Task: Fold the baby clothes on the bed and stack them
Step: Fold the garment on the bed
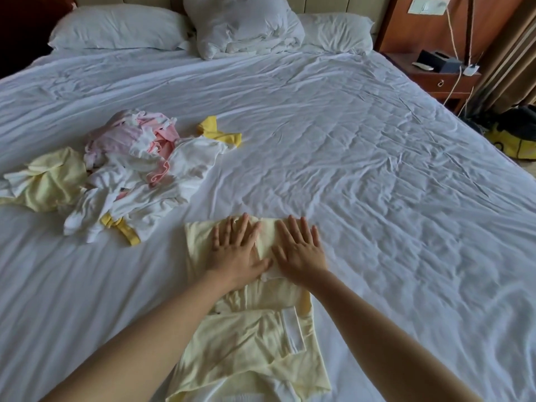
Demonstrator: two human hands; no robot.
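Note:
A pale yellow baby garment point(249, 338) lies spread lengthwise on the white bed sheet point(362, 158) in front of me. My left hand point(236, 250) and my right hand point(300, 250) both press flat on its far end, fingers straight and spread, side by side. A loose pile of baby clothes point(139, 169) in white, pink and yellow lies to the left, with another pale yellow piece point(52, 181) at its left edge.
Two pillows point(119, 27) and a bunched white duvet point(240, 24) lie at the head of the bed. A wooden nightstand point(438, 74) with a dark box and cables stands at the right. A yellow and black bag point(513, 137) sits on the floor beside the bed.

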